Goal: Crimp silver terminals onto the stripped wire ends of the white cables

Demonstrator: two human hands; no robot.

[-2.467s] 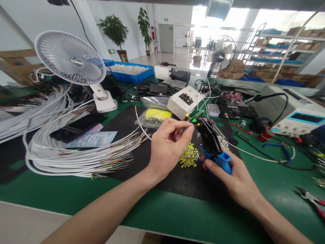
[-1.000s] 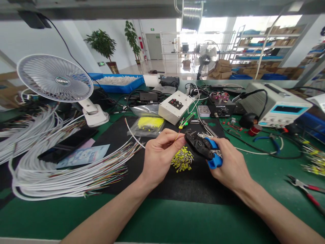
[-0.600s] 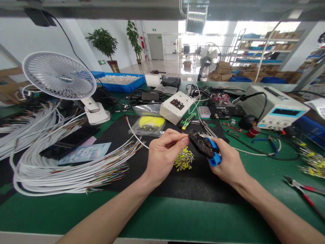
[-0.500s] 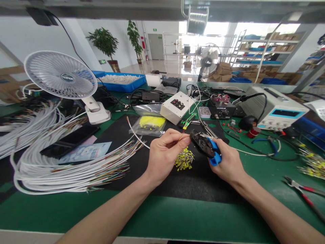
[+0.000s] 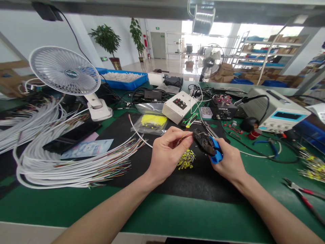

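Note:
My left hand (image 5: 167,152) is closed in a pinch on a thin wire (image 5: 183,138), whose end points at the tool's jaws. A blue-handled crimping tool (image 5: 204,144) with a dark metal head is gripped in my right hand (image 5: 230,157). The jaws are right by my left fingertips; whether the wire's tip sits inside them I cannot tell. Below lies a heap of yellow-collared ferrules (image 5: 186,160) on the black mat (image 5: 198,186). A white cable (image 5: 137,130) runs to behind my left hand.
White cables (image 5: 76,176) with stripped coloured ends cover the left side, beside a phone (image 5: 72,137) and a desk fan (image 5: 66,71). A bag of yellow sleeves (image 5: 152,121) and a switch box (image 5: 179,106) stand ahead. Red-handled cutters (image 5: 302,191) and a power supply (image 5: 276,108) are right.
The whole view has shifted slightly. Both hands stay close together with the wire and the crimping tool, and the yellow piece seen above the left fingertips now shows farther right.

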